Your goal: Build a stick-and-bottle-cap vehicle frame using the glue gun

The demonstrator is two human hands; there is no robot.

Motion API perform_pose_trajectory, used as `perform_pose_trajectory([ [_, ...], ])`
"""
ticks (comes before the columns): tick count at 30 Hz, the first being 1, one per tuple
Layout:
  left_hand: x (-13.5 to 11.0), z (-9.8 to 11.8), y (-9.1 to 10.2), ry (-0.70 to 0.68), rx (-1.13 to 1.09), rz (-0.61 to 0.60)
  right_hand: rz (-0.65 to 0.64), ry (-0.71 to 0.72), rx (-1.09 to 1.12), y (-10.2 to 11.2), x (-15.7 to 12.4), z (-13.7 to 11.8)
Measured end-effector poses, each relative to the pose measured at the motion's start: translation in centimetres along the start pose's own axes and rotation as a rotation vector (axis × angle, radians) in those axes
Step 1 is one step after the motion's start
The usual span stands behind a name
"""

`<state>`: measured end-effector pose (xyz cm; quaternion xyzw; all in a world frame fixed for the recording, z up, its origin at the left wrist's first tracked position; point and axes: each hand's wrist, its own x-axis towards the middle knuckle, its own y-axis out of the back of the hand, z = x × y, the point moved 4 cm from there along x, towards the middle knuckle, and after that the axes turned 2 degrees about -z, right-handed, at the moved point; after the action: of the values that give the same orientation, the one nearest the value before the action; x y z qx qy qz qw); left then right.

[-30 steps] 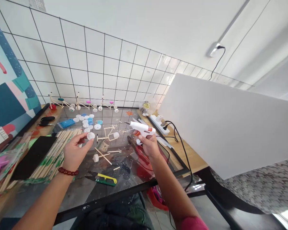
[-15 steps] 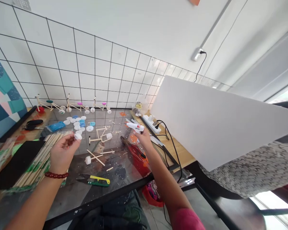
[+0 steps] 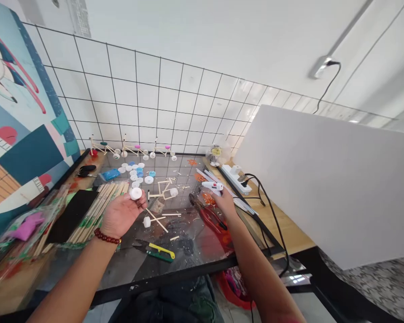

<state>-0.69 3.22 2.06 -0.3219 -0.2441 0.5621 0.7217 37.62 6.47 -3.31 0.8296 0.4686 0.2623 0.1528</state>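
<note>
My left hand (image 3: 121, 215), with a red bead bracelet on the wrist, pinches a white bottle cap (image 3: 135, 193) between thumb and fingertips above the glass table (image 3: 128, 264). My right hand (image 3: 225, 201) rests on the white glue gun (image 3: 212, 185), low near the table's right side; its fingers are partly hidden. Between the hands lies a small frame of wooden sticks with a white cap wheel (image 3: 163, 190), and another stick piece with a cap (image 3: 153, 219).
Loose white and blue caps (image 3: 136, 172) lie further back. Three stick bicycles (image 3: 131, 150) stand by the tiled wall. Bundled bamboo sticks (image 3: 97, 211) lie left, green-yellow snips (image 3: 158, 251) near the front, red pliers (image 3: 210, 220), a power strip (image 3: 235, 177) and a white board (image 3: 326, 184) to the right.
My right hand has lowered the glue gun from mid-air toward the table. My left hand keeps the white cap, now turned more face-up. The view has swung left.
</note>
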Motion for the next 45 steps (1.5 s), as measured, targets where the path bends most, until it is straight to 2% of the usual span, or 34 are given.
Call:
perform_pose_trajectory([
  [4,0.0,0.0,0.0,0.012,-0.04,-0.006,-0.045,-0.033,-0.062,0.6,0.2,0.1],
  [7,0.0,0.2,0.1,0.003,-0.034,0.024,-0.045,-0.034,-0.167,2.7,-0.6,-0.5],
  [10,-0.1,0.2,-0.1,-0.004,-0.003,0.016,0.181,0.034,-0.293,5.7,-3.4,-3.2],
  [12,-0.1,0.1,-0.2,0.004,0.023,0.007,0.341,0.168,-0.218,6.6,-6.3,-6.5],
  [13,-0.1,-0.1,-0.2,0.014,0.034,0.008,0.343,0.249,-0.134,6.1,-7.7,-8.4],
  [14,-0.2,-0.2,-0.1,0.026,0.04,0.015,0.283,0.329,-0.045,5.0,-8.9,-10.4],
  [17,-0.2,-0.9,0.2,0.078,0.024,0.029,-0.081,0.524,0.182,-0.5,-11.5,-15.5],
  [19,-0.1,-1.2,0.4,0.105,-0.005,0.024,-0.224,0.52,0.22,-4.2,-12.2,-17.5],
  [21,0.0,-1.5,0.7,0.118,-0.037,0.024,-0.292,0.479,0.202,-7.0,-12.5,-18.4],
  [25,0.2,-1.8,1.2,0.119,-0.094,0.035,-0.387,0.349,0.153,-10.1,-13.1,-19.2],
  [30,0.4,-1.8,1.3,0.077,-0.122,0.032,-0.412,0.206,0.267,-11.5,-13.9,-19.5],
  [36,0.2,-1.9,0.9,0.063,-0.131,0.005,-0.278,0.249,0.309,-12.5,-14.5,-19.5],
  [39,0.2,-1.9,1.1,0.083,-0.122,0.044,-0.281,0.228,0.31,-12.8,-14.4,-19.3],
  [42,0.3,-1.8,1.2,0.083,-0.141,0.066,-0.257,0.26,0.349,-12.0,-14.1,-19.0],
  [45,0.3,-1.6,1.2,0.078,-0.161,0.032,-0.203,0.29,0.412,-9.7,-13.9,-18.2],
])
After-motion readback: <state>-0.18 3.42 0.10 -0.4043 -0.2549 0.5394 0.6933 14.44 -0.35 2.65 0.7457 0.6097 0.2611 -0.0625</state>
